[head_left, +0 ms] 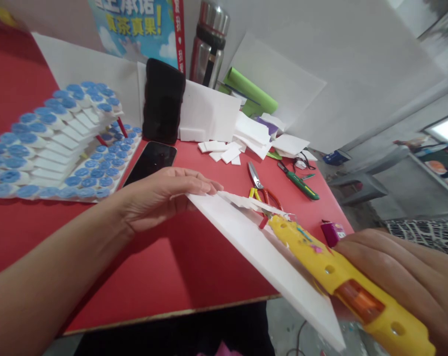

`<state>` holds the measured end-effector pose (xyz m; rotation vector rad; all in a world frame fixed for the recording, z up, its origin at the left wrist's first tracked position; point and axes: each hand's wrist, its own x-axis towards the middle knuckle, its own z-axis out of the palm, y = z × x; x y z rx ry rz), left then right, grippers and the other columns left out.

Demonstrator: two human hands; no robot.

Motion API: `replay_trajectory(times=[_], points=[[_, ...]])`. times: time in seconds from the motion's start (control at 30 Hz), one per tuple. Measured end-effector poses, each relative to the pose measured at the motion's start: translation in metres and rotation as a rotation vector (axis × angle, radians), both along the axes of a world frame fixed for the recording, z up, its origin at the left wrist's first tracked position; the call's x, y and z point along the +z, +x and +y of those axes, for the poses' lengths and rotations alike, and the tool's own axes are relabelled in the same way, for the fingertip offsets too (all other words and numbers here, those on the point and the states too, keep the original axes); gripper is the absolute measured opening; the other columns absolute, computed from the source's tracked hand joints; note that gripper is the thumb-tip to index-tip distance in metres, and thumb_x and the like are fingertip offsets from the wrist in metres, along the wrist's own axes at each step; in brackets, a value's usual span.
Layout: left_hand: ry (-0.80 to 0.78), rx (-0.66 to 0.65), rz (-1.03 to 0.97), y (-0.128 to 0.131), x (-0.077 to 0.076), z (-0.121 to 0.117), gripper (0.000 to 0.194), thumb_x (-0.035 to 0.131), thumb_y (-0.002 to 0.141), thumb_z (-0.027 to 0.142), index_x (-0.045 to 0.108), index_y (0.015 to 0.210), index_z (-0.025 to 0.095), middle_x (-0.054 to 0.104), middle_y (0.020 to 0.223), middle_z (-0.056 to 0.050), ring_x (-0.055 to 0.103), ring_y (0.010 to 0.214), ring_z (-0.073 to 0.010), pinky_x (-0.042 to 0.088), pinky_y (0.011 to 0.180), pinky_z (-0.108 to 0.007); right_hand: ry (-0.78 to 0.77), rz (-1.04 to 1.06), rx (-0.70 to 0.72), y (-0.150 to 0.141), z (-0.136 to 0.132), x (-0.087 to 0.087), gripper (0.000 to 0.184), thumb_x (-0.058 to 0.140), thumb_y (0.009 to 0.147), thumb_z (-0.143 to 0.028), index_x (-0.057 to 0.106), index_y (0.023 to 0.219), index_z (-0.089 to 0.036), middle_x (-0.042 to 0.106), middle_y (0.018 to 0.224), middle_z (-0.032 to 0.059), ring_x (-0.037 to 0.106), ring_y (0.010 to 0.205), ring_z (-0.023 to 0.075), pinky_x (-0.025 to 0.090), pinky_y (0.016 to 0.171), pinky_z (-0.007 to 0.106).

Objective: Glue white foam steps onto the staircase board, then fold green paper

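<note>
My left hand (164, 198) pinches the far end of a white foam board (261, 252), which is held tilted above the red table. In my right hand (398, 277) is a yellow hot glue gun (313, 252) with an orange trigger area. Its tip points toward the board's upper long edge, where thin, ragged white strips (242, 200) show. Whether the tip touches the board I cannot tell. My right fingers wrap round the gun's body and are partly hidden.
A white stepped model (57, 143) edged with blue-topped rolls stands left. Behind are two dark phones (162, 101), a steel thermos (210, 44), white foam pieces (224, 148) and a green roll (249, 91). Scissors (254, 175), a green-handled tool (301, 185) and a purple box (332, 233) lie right.
</note>
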<state>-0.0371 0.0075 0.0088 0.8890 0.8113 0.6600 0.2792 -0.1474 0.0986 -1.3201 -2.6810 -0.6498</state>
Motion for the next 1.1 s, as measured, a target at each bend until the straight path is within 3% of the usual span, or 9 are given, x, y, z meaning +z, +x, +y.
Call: replay_trajectory(times=[0.4, 0.77, 1.0, 1.1], points=[[-0.032, 0.042, 0.0, 0.0016, -0.0004, -0.0002, 0.014, 0.087, 0.069, 0.023, 0.085, 0.08, 0.015, 0.082, 0.106, -0.016, 0.075, 0.087, -0.0221, 0.06, 0.073, -0.025, -0.006, -0.02, 0.031, -0.0015, 0.0019, 0.0018, 0.026, 0.035, 0.107, -0.032, 0.06, 0.105, -0.025, 0.076, 0.092, 0.0069, 0.073, 0.073, 0.0242, 0.053, 0.055, 0.037], [-0.052, 0.041, -0.003, 0.0017, -0.0022, 0.0009, 0.018, 0.088, 0.069, 0.025, 0.085, 0.084, 0.015, 0.082, 0.098, -0.014, 0.075, 0.085, -0.0211, 0.061, 0.073, -0.024, -0.008, -0.031, 0.057, 0.0005, 0.0026, 0.0018, 0.028, 0.036, 0.107, -0.03, 0.062, 0.111, -0.022, 0.078, 0.101, 0.0115, 0.075, 0.081, 0.0266, 0.055, 0.06, 0.039], [-0.065, 0.035, 0.008, 0.0021, -0.0043, 0.0019, 0.015, 0.087, 0.068, 0.023, 0.084, 0.082, 0.017, 0.082, 0.094, -0.013, 0.074, 0.082, -0.0217, 0.062, 0.071, -0.026, -0.06, 0.086, 0.042, 0.0041, 0.0052, -0.0016, 0.032, 0.049, 0.105, -0.053, 0.065, 0.11, -0.025, 0.081, 0.1, 0.0062, 0.078, 0.079, 0.0258, 0.059, 0.058, 0.039], [-0.057, 0.028, 0.006, 0.003, -0.0047, 0.0016, 0.013, 0.085, 0.07, 0.026, 0.084, 0.081, 0.018, 0.082, 0.093, -0.012, 0.074, 0.081, -0.0219, 0.061, 0.071, -0.026, -0.073, 0.104, 0.046, 0.0024, 0.0069, -0.0028, 0.034, 0.052, 0.104, -0.054, 0.066, 0.11, -0.024, 0.081, 0.1, 0.0065, 0.078, 0.077, 0.025, 0.059, 0.058, 0.038]])
